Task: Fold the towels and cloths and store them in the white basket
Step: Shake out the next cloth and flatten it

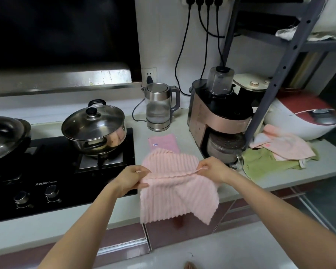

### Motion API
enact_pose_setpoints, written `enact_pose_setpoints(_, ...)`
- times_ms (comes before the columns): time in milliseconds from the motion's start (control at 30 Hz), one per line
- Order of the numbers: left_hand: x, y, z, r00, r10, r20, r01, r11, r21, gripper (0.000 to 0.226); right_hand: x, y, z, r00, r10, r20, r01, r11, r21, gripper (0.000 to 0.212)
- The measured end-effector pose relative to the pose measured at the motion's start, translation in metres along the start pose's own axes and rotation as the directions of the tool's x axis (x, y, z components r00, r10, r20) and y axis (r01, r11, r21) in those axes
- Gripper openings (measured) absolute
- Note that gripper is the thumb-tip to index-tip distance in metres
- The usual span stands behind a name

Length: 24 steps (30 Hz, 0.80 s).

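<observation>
A pale pink ribbed towel (pixel 175 195) hangs doubled over the counter's front edge, held up by both hands. My left hand (pixel 131 179) pinches its left side at the fold line. My right hand (pixel 211 169) pinches the right end of the same fold. Behind it a darker pink folded cloth (pixel 164 142) lies flat on the counter. To the right, a light pink cloth (pixel 285 144) lies crumpled on top of a green cloth (pixel 264 162). No white basket is in view.
A black gas hob (pixel 62 167) with a lidded steel pot (pixel 94 129) and a wok (pixel 4 136) fills the left. A glass kettle (pixel 159 107), a pink blender machine (pixel 219 121), a rice cooker (pixel 306 119) and a grey rack leg (pixel 270 94) stand behind the cloths.
</observation>
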<state>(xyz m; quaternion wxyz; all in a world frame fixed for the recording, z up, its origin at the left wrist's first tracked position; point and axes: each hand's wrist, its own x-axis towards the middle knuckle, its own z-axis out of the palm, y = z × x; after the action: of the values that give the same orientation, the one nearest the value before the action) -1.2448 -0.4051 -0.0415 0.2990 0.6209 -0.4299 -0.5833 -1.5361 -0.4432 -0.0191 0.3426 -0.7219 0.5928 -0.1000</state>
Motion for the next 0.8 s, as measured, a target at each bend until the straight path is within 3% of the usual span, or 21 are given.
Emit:
enact_pose_setpoints(100, 0.015, -0.003, 0.001, 0.999, 0.044, 0.021, -0.044, 0.999, -0.015, 0.023, 0.028, 0.010, 0.004, 0.995, 0.005, -0.095, -0.002, 1.000, 0.031, 0.012)
enact_pose_setpoints(200, 0.037, 0.002, 0.000, 0.991, 0.131, 0.017, -0.131, 0.963, 0.236, 0.045, 0.059, 0.014, 0.008, 0.978, -0.049, -0.201, 0.055, 0.998, 0.021, 0.013)
enact_pose_setpoints(300, 0.067, 0.008, 0.003, 0.944, 0.264, -0.196, -0.170, 0.902, 0.396, 0.018, 0.097, 0.018, 0.013, 0.974, -0.084, -0.210, 0.080, 0.996, -0.029, 0.015)
enact_pose_setpoints(367, 0.089, 0.014, 0.003, 0.911, 0.266, -0.315, -0.109, 0.893, 0.437, 0.021, 0.124, 0.024, 0.019, 0.981, -0.111, -0.158, 0.097, 0.991, -0.092, 0.018)
enact_pose_setpoints(500, 0.134, 0.025, 0.001, 0.895, 0.156, -0.417, 0.103, 0.839, 0.535, 0.022, 0.166, 0.036, 0.031, 0.982, -0.161, -0.095, 0.145, 0.976, -0.160, 0.020)
enact_pose_setpoints(667, 0.183, 0.027, -0.003, 0.913, 0.061, -0.403, 0.279, 0.627, 0.727, 0.016, 0.200, 0.038, 0.043, 0.982, -0.164, -0.092, 0.147, 0.974, -0.171, 0.028)
enact_pose_setpoints(800, 0.204, 0.020, 0.002, 0.937, 0.009, -0.349, 0.289, 0.540, 0.790, 0.026, 0.225, 0.041, 0.054, 0.990, -0.140, -0.005, 0.138, 0.984, -0.108, 0.011)
